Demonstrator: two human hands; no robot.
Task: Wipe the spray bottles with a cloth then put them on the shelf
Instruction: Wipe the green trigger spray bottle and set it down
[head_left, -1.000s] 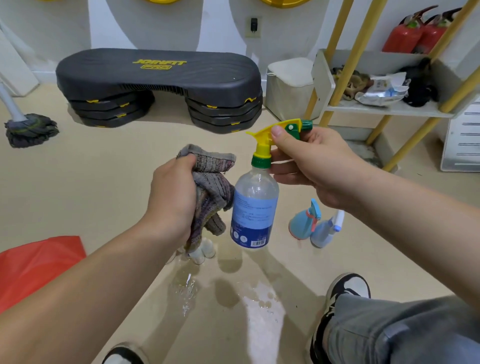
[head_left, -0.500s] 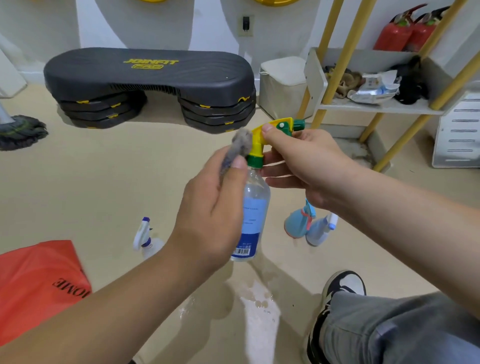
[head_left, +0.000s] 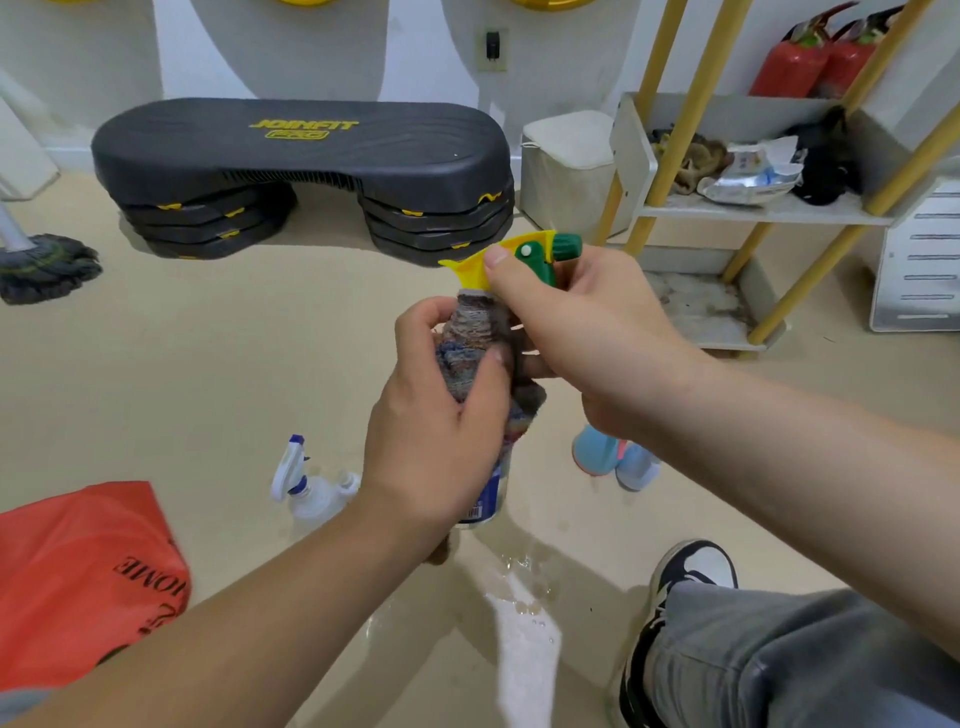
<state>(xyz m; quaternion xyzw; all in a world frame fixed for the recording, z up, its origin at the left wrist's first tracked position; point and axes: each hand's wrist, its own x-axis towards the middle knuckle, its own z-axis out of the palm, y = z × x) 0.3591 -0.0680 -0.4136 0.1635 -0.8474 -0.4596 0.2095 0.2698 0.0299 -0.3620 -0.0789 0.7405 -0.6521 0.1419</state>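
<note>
Covering the bottle (head_left: 488, 501), left hand (head_left: 436, 431) clasps cloth (head_left: 470, 332) round it; right hand (head_left: 597, 338) pinches sprayer (head_left: 537, 260).

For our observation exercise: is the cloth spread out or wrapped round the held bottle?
Wrapped. The cloth is bunched round the bottle neck, gripped by the left hand; the right hand holds the sprayer.

Head-worn wide-angle view, facing forward-down; right hand (head_left: 587, 343) close; edges likely warped.

Left hand (head_left: 436, 415) and right hand (head_left: 587, 338) bare, forearms (head_left: 234, 623) bare; grey denim trouser leg (head_left: 789, 665), black-and-white sneaker (head_left: 691, 569)
</note>
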